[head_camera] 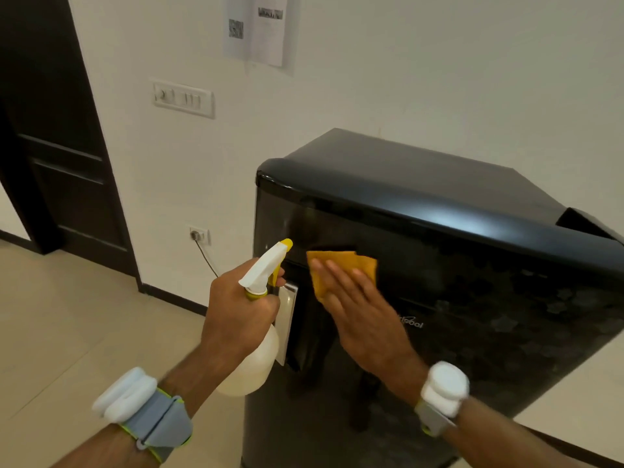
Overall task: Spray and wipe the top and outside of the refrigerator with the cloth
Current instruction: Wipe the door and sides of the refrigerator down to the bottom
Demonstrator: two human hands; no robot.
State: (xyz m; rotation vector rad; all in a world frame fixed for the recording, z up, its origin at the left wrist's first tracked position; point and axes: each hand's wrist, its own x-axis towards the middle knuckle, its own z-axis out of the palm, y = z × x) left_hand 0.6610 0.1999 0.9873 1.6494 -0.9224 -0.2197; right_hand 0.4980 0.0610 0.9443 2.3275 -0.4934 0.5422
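A small black refrigerator (472, 265) stands against the white wall, its glossy door facing me. My right hand (358, 309) presses a folded yellow cloth (341, 268) flat against the upper left of the door, fingers straight. My left hand (236, 309) grips the neck of a white spray bottle (256, 332) with a yellow nozzle tip, held just left of the door's silver handle (287, 319). The nozzle points toward the door's top left corner.
A dark wooden door (57, 146) is at the left. On the wall are a switch panel (184, 99), taped papers (260, 28) and a socket (199, 235) with a cable running down behind the fridge. Beige tiled floor (67, 332) lies to the left.
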